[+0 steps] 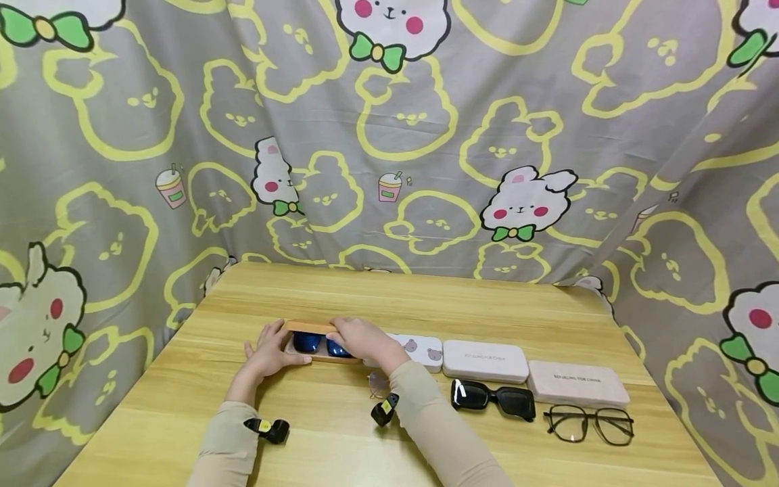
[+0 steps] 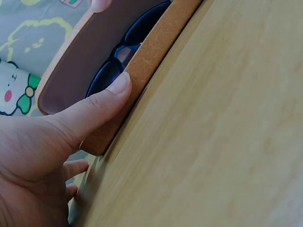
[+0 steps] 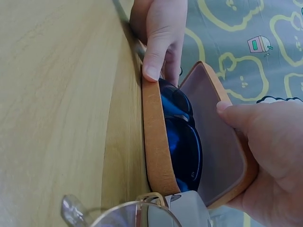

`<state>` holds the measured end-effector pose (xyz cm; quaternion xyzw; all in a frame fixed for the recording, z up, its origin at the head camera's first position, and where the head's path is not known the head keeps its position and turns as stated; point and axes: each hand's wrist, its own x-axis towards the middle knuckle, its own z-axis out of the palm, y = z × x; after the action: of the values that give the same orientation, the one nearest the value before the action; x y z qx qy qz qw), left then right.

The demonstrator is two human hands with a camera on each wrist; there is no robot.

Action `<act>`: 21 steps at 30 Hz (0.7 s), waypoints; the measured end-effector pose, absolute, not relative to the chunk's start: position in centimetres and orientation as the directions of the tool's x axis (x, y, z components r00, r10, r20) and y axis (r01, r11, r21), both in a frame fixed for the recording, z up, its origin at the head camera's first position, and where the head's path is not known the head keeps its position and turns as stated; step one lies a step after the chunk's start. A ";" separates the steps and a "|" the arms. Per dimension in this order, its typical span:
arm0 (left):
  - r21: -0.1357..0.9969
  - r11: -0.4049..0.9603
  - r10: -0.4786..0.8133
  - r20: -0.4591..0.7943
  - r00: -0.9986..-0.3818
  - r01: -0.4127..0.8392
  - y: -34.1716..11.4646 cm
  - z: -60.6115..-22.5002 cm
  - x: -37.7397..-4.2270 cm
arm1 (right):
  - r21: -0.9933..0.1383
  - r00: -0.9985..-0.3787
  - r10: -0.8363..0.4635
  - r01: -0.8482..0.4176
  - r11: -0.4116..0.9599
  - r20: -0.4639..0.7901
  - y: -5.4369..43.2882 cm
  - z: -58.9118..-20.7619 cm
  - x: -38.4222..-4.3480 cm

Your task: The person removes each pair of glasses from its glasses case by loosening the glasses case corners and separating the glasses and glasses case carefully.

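Observation:
An orange-brown glasses case (image 3: 158,137) lies on the table with its hinged lid raised, showing a greyish lining. Inside it rest dark sunglasses with blue lenses (image 3: 182,151), folded. At the case's left end, my left hand (image 1: 268,353) grips the base, its thumb on the front wall in the left wrist view and other fingers around the end. My right hand (image 1: 365,338) holds the lid from the right, thumb over the lid's edge and the other fingers mostly hidden behind it.
To the right stand a bear-print case (image 1: 431,352), a white case (image 1: 485,358) and a pale pink case (image 1: 578,383). In front lie thin-rimmed glasses (image 1: 379,385), black sunglasses (image 1: 493,400) and black-framed eyeglasses (image 1: 587,425). A patterned curtain (image 1: 328,230) hangs behind the wooden table (image 1: 341,439).

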<state>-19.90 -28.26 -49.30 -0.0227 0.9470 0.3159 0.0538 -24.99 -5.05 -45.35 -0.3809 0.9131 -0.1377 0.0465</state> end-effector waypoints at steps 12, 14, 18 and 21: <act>0.591 0.804 -0.005 -0.113 -0.994 -0.071 -28.3 -49.3 -20.0 | -0.311 -0.732 -0.680 -0.655 0.688 0.039 -5.0 -45.0 -24.8; 0.588 0.806 -0.005 -0.112 -0.994 -0.070 -28.2 -49.2 -20.0 | -0.302 -0.732 -0.680 -0.658 0.690 0.043 -5.0 -45.0 -24.8; 0.587 0.807 -0.006 -0.111 -0.994 -0.070 -28.3 -49.2 -20.0 | -0.287 -0.733 -0.679 -0.660 0.694 0.044 -5.0 -44.9 -24.8; 0.585 0.807 -0.009 -0.114 -0.993 -0.074 -28.3 -49.2 -20.0 | -0.279 -0.735 -0.677 -0.660 0.697 0.047 -5.1 -44.9 -24.7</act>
<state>-20.00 -28.26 -49.24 -0.0218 0.9492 0.3095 0.0527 -24.66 -5.08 -44.86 -0.3631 0.9207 -0.1398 0.0294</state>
